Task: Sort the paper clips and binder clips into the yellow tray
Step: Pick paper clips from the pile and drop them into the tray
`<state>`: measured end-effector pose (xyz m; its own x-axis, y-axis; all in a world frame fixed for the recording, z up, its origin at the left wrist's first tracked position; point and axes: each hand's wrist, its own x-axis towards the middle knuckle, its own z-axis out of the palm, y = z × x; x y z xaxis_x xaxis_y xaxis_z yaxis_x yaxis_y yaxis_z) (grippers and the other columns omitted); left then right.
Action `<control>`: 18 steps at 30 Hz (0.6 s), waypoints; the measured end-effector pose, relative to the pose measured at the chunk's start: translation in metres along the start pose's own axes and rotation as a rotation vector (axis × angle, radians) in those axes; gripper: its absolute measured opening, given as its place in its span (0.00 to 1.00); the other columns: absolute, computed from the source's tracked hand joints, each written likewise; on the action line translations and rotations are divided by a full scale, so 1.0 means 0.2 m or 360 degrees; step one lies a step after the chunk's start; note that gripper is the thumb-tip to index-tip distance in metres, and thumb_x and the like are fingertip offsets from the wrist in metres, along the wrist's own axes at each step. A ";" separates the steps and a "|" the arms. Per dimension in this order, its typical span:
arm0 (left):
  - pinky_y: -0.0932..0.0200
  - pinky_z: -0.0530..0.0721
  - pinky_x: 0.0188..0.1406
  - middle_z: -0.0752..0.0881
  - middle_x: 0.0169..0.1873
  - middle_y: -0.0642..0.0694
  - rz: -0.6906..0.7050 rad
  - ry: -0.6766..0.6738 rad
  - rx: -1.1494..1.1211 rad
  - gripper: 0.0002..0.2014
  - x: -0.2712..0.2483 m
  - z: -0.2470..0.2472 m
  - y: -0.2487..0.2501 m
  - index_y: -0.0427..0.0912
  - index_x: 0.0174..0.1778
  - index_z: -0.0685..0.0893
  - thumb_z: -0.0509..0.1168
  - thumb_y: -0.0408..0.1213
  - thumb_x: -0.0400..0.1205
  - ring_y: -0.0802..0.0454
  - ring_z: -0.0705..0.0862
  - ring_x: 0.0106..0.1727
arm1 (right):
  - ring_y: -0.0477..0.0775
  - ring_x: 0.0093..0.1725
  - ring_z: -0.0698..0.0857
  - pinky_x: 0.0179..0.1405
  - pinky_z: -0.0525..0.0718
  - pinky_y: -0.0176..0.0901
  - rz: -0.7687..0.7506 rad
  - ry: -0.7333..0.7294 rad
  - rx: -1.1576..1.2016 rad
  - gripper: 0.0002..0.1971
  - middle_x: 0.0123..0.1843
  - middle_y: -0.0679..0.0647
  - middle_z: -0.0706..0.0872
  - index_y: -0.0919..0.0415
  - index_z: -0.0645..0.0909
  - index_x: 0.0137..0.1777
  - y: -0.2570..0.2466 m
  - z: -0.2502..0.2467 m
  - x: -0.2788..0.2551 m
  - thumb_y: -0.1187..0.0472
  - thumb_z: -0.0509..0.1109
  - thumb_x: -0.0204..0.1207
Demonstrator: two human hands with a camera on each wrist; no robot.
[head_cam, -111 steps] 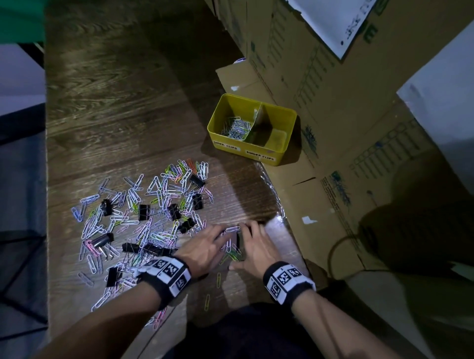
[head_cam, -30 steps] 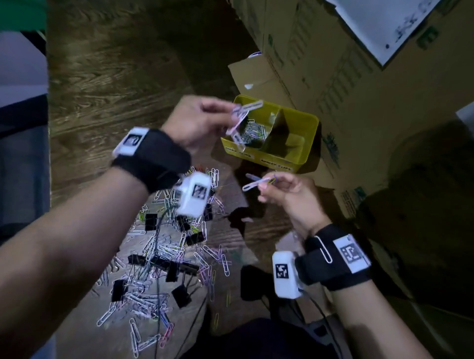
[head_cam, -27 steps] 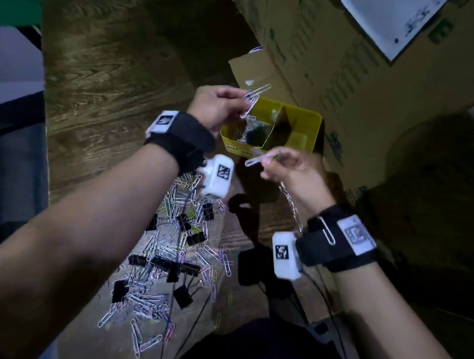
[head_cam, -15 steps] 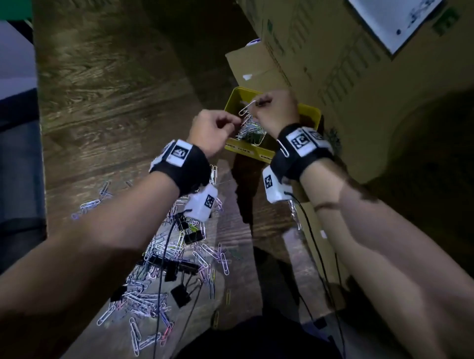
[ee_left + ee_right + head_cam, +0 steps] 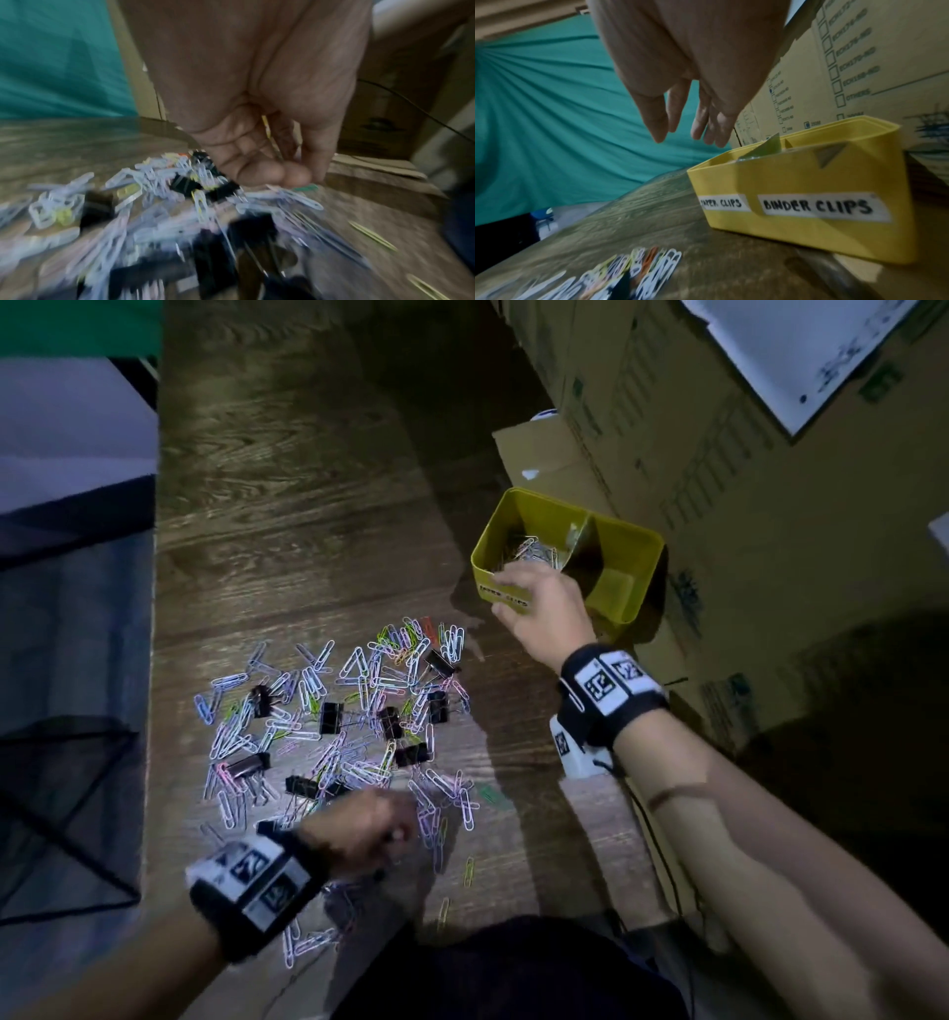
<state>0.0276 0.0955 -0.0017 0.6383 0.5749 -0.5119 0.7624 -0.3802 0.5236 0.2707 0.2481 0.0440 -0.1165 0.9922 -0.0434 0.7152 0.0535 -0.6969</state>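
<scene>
The left hand (image 5: 367, 829) curls over the scattered paper clips (image 5: 328, 737), seemingly pinching one, though blur hides it. The right hand (image 5: 544, 603), fingers loose and empty, hovers by the yellow tray (image 5: 637, 546). Best to gather only paper clips, leaving the black binder clips (image 5: 331, 717) beyond the fingertips.

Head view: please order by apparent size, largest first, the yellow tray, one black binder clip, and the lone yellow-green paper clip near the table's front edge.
1. yellow tray
2. black binder clip
3. yellow-green paper clip, the thinnest; it is about as long as the binder clip and lies nearer the camera, so that ranking is uncertain.
</scene>
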 end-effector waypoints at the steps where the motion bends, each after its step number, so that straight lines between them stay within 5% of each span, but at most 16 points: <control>1: 0.62 0.79 0.42 0.86 0.44 0.49 0.0062 -0.0019 -0.0030 0.06 -0.03 0.07 0.00 0.45 0.45 0.85 0.64 0.35 0.76 0.54 0.82 0.43 | 0.53 0.70 0.76 0.73 0.68 0.44 0.0010 0.0002 0.0011 0.16 0.69 0.54 0.80 0.57 0.83 0.64 0.00 0.02 -0.05 0.62 0.72 0.76; 5: 0.69 0.74 0.53 0.81 0.60 0.53 -0.0168 -0.0056 -0.0054 0.12 -0.07 0.29 -0.02 0.51 0.61 0.80 0.58 0.38 0.83 0.56 0.80 0.56 | 0.48 0.60 0.80 0.65 0.75 0.40 0.0019 -0.0194 0.0174 0.12 0.62 0.52 0.82 0.55 0.84 0.60 -0.01 0.11 -0.28 0.61 0.71 0.76; 8: 0.63 0.81 0.48 0.79 0.59 0.54 -0.0373 0.0157 -0.0024 0.12 -0.07 0.33 -0.09 0.51 0.60 0.79 0.56 0.38 0.83 0.54 0.82 0.49 | 0.42 0.47 0.84 0.51 0.83 0.34 0.0053 -0.0947 0.0180 0.11 0.55 0.51 0.88 0.57 0.85 0.58 -0.01 0.21 -0.47 0.61 0.72 0.76; 10: 0.58 0.83 0.45 0.80 0.56 0.54 -0.0414 0.0242 0.0033 0.11 -0.08 0.34 -0.12 0.50 0.58 0.81 0.58 0.38 0.82 0.53 0.83 0.46 | 0.43 0.44 0.86 0.51 0.86 0.39 0.0035 -0.1376 -0.0043 0.11 0.52 0.51 0.90 0.57 0.86 0.55 0.03 0.31 -0.57 0.58 0.75 0.74; 12: 0.57 0.84 0.46 0.84 0.52 0.53 -0.0367 0.0129 0.0114 0.11 -0.10 0.35 -0.07 0.51 0.55 0.81 0.60 0.41 0.79 0.52 0.84 0.46 | 0.45 0.44 0.85 0.51 0.84 0.39 0.0046 -0.1622 -0.0115 0.11 0.51 0.54 0.91 0.59 0.88 0.53 0.08 0.39 -0.64 0.58 0.76 0.72; 16: 0.62 0.78 0.36 0.84 0.44 0.52 -0.0007 -0.0278 -0.0015 0.07 -0.11 0.40 0.16 0.53 0.48 0.79 0.60 0.44 0.75 0.52 0.82 0.40 | 0.45 0.33 0.82 0.36 0.79 0.34 0.0189 -0.2022 -0.0058 0.12 0.50 0.62 0.91 0.60 0.88 0.54 0.12 0.50 -0.77 0.60 0.78 0.71; 18: 0.60 0.79 0.40 0.84 0.46 0.51 0.0074 -0.0280 -0.0094 0.09 -0.07 0.42 0.21 0.51 0.47 0.82 0.60 0.42 0.75 0.51 0.82 0.44 | 0.48 0.32 0.82 0.36 0.79 0.38 0.0197 -0.2038 -0.0086 0.12 0.45 0.62 0.91 0.59 0.88 0.53 0.14 0.54 -0.80 0.59 0.78 0.70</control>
<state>0.0606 0.0107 -0.0300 0.6852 0.4200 -0.5950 0.7276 -0.3571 0.5858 0.2356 0.0779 -0.0466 -0.6013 0.1780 -0.7790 0.7920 0.0033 -0.6105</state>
